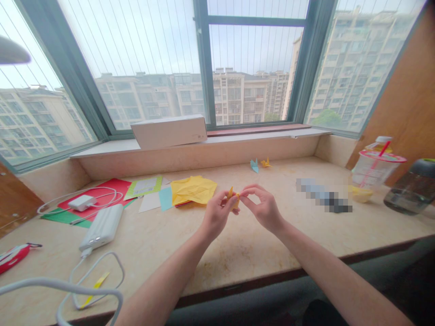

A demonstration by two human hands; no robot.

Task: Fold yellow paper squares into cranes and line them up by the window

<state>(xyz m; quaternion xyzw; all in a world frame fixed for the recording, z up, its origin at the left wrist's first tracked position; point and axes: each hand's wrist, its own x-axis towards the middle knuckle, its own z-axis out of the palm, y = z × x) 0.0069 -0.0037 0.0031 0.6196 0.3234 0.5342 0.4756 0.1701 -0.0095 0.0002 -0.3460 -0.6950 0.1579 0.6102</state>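
A small folded piece of yellow paper [230, 192] is held up between my two hands, over the middle of the counter. My left hand [218, 212] grips it with thumb and fingers, and a pointed tip sticks up above them. With thumb and forefinger, my right hand [262, 206] pinches the paper's right side. Fingers hide much of its shape. Behind my hands stand a light blue paper crane [254, 165] and a yellow-orange paper crane [266, 162]. Crinkled yellow paper [193, 189] lies to the left, on top of other coloured sheets.
On the left lie a white power bank [102, 226], a charger [82, 203], looping cables and red paper [112, 186]. A white box [170, 132] rests on the sill. To the right are a plastic cup [377, 170] with a red straw, a dark bottle [413, 188] and a blurred-out object.
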